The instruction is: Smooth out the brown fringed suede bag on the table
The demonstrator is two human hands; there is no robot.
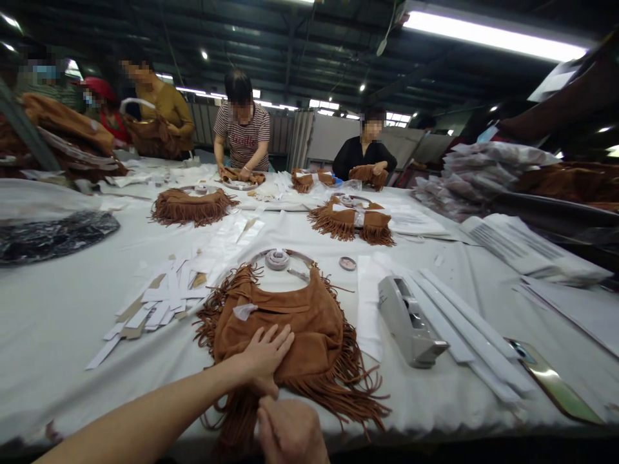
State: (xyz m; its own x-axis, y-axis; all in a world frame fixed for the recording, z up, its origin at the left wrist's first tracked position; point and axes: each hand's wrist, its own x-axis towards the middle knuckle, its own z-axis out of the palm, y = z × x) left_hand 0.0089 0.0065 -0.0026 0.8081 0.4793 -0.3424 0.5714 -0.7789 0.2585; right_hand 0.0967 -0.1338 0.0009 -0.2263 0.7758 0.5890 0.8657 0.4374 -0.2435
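Lying under the left grip (267,353) is the fringed bag (302,309).

right hand (294,430) cut off below, palm hidden, shirt lettering (244,139) blurred

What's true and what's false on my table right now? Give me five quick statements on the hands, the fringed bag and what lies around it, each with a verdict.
1. The left hand rests on the brown fringed bag. True.
2. The right hand is spread flat. False: it is curled by the bag's lower fringe; whether it grips anything is hidden.
3. The grey tape dispenser stands right of the bag. True.
4. The phone lies between the bag and the dispenser. False: it lies to the right of the dispenser, near the table's front edge.
5. A loose pile of paper strips lies left of the bag. True.
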